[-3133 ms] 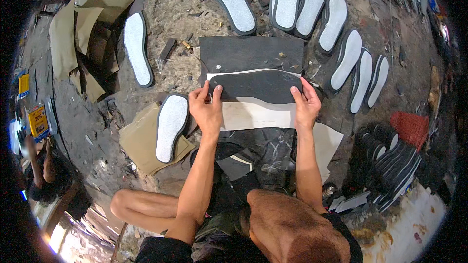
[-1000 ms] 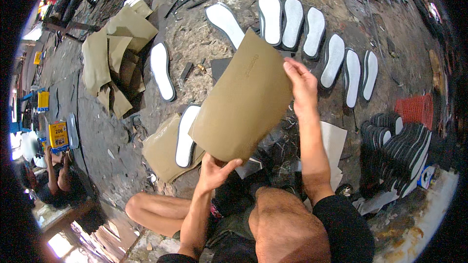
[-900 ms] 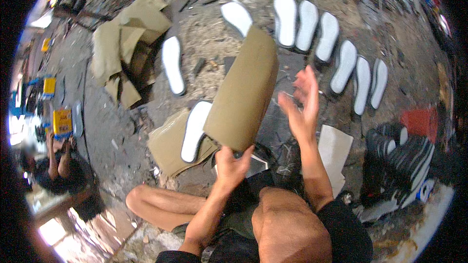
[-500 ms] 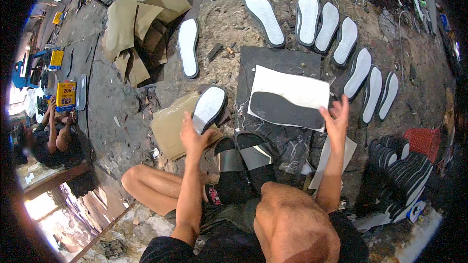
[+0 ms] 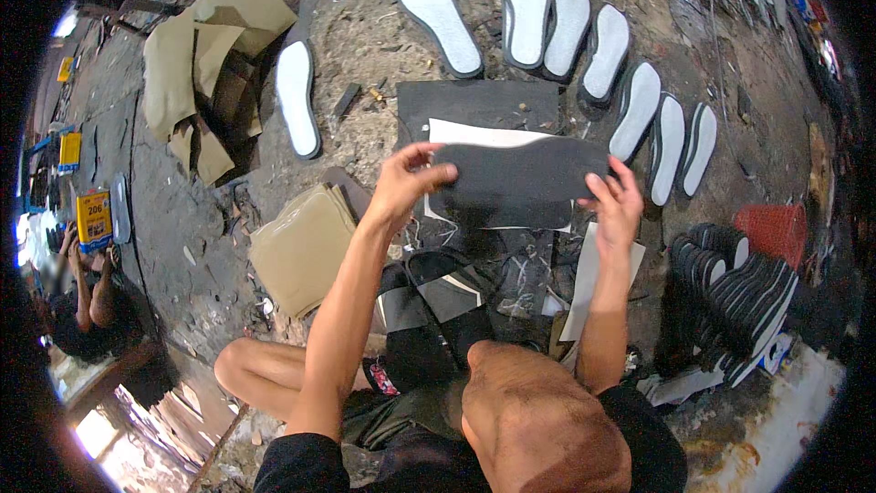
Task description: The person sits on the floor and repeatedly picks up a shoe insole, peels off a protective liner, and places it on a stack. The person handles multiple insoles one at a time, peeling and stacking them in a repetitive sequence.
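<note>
A dark shoe sole [image 5: 516, 172] lies crosswise between my two hands, its dark face up, over a white sheet [image 5: 488, 134]. My left hand [image 5: 406, 184] pinches its left end, thumb on top. At the other end, the fingers and thumb of my right hand [image 5: 617, 205] close on the edge. The sole's underside is hidden. A second dark layer [image 5: 497, 213] shows below it on the sheet, mostly covered. Under the sheet is a dark square mat [image 5: 479, 100].
Several white-faced soles [image 5: 527, 18] curve around the far and right side; another sole [image 5: 297, 96] lies left. Tan sheets [image 5: 301, 246] are stacked near my left forearm. A pile of soles [image 5: 744, 301] and a red basket [image 5: 774, 228] stand right. Another person [image 5: 91, 297] sits far left.
My left hand has moved right from the tan stack, and the white-faced sole it touched there is gone from that spot. A dark-faced sole is now held between both hands over the white sheet.
</note>
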Demonstrator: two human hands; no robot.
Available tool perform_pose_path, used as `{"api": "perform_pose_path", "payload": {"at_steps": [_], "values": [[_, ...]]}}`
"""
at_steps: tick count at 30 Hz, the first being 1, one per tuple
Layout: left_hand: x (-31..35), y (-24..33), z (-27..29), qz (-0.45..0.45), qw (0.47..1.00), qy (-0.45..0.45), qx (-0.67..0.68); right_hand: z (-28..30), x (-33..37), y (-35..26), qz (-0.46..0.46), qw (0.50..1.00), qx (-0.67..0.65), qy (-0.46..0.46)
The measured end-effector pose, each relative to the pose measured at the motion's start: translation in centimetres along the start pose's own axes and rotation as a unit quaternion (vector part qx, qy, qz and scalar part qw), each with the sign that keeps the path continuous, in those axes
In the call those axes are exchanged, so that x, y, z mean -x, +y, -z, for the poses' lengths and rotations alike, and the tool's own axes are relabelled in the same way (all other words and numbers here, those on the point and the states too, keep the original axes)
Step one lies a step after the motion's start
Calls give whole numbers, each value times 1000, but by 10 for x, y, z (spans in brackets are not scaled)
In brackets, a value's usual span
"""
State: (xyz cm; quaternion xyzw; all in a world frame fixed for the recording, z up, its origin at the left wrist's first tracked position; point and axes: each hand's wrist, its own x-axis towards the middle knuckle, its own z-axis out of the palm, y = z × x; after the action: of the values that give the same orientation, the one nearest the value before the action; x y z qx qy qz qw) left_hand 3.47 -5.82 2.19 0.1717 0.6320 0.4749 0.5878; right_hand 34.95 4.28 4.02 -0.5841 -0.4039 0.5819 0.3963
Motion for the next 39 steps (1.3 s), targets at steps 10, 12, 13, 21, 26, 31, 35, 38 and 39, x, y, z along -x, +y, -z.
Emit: {"api": "perform_pose_path", "payload": {"at_steps": [10,12,13,21,26,31,35,38,39], "values": [[-58,-27,-10,-20,996,80,-33,-6,-33,61,-13,996,59,70],[-63,-34,-4,-21,997,75,0,-5,-37,64,-18,995,74,67],[-64,-33,-4,-24,997,77,-20,-6,-38,64,-21,994,82,66],[-66,-34,-4,-29,996,70,-40,-5,-38,65,-38,994,80,64],[-68,-34,-6,-33,995,72,-55,-3,-37,77,162,917,346,113],[-59,-22,-18,-48,991,83,-98,-3,-30,70,-33,989,105,94],[-40,-10,-2,-1,986,129,105,-35,43,-16,162,974,155,15],[-27,18,10,-66,923,118,360,-71,108,-61,474,808,195,-292],[-24,30,16,-96,923,80,363,-77,126,-77,483,732,197,-439]]}}
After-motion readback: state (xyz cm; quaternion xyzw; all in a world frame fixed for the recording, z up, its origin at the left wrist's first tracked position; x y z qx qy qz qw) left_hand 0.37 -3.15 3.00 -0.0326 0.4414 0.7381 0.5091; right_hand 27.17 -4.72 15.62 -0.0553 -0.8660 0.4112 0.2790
